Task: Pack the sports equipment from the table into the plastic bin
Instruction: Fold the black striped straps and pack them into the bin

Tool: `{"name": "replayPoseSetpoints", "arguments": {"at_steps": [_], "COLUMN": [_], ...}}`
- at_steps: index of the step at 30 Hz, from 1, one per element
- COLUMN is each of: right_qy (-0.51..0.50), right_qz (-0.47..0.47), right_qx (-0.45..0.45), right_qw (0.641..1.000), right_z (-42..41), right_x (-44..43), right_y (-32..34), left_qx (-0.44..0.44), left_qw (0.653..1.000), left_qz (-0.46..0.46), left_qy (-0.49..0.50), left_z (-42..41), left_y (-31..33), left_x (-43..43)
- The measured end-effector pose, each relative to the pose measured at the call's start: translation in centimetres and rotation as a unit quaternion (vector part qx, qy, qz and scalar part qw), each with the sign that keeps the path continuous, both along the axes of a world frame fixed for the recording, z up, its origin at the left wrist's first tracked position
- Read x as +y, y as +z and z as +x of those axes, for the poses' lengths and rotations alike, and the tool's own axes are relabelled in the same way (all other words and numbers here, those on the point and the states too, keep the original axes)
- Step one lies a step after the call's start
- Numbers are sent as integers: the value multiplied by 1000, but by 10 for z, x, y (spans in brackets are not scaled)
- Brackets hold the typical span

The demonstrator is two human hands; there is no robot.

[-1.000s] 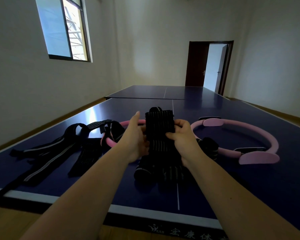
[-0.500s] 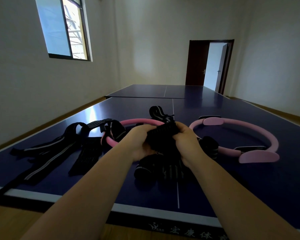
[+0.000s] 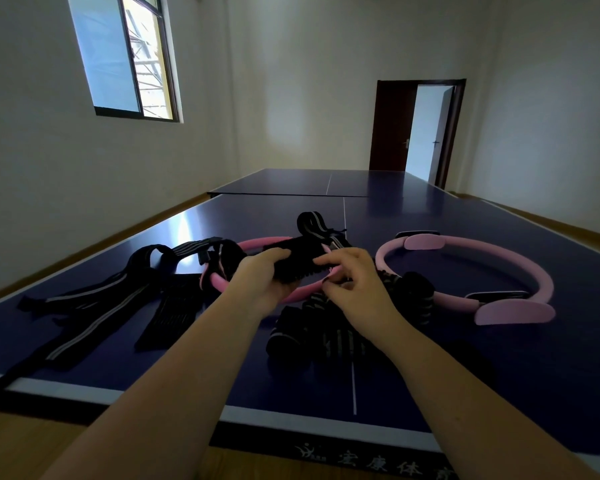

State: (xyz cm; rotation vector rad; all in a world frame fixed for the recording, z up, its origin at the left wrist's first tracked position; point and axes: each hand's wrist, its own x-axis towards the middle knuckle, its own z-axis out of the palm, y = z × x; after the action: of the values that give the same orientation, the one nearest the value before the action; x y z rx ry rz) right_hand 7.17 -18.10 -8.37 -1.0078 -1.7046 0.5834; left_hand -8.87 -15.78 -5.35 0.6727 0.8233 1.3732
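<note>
A folded black wrap (image 3: 297,265) is held just above the table (image 3: 430,375). The left hand (image 3: 264,282) grips one end and the right hand (image 3: 354,282) pinches the other. Rolled wraps (image 3: 326,336) and a pink ring (image 3: 215,282) lie beneath, with a second pink ring (image 3: 534,271) to the right and loose straps (image 3: 94,306) to the left.

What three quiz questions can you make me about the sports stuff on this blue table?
1. True or false: long black straps lie on the left part of the table.
2. How many pink rings are on the table? A) one B) two C) three
3. What are the left hand and the right hand holding between them?

Key
1. True.
2. B, two: one on the right, one partly hidden behind the hands.
3. A folded black wrap.
</note>
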Motion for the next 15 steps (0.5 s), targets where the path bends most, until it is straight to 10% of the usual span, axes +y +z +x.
{"name": "replayPoseSetpoints", "arguments": {"at_steps": [11, 15], "right_qy": [-80, -112], "right_qz": [248, 336], "right_qx": [-183, -358], "right_qw": [948, 864], "right_z": [-1, -1], "right_x": [0, -2], "right_y": [-3, -6], "left_qx": [44, 36], "left_qw": [996, 999], "left_qz": [13, -23], "left_qy": [-76, -27], "left_z": [8, 6], "left_y": [-6, -9], "left_x": [0, 4]}}
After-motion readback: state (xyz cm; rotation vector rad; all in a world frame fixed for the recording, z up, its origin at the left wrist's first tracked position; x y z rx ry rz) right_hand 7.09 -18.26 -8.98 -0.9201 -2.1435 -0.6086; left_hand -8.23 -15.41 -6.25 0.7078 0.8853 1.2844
